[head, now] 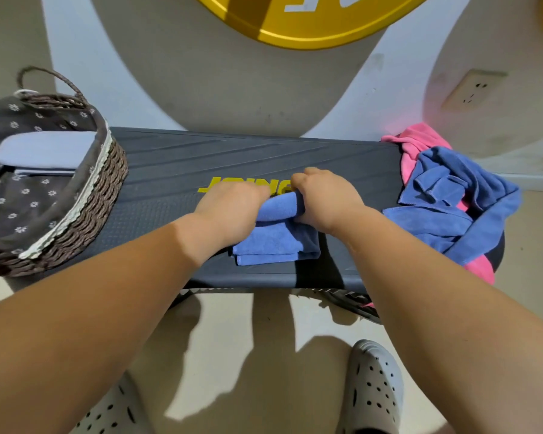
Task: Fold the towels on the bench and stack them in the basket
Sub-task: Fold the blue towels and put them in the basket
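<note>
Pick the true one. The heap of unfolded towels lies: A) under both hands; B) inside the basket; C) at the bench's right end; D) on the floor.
C: the crumpled blue and pink towels are heaped at the right end of the bench, away from the basket; the left hand and right hand grip a separate folded blue towel.

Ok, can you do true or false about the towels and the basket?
1. Both the left hand and the right hand grip the blue towel. True.
2. The basket is empty. False: folded pale towels lie in it.
3. A pile of unfolded towels lies at the right end of the bench. True.
4. That pile is all pink. False: it holds blue and pink towels.
</note>
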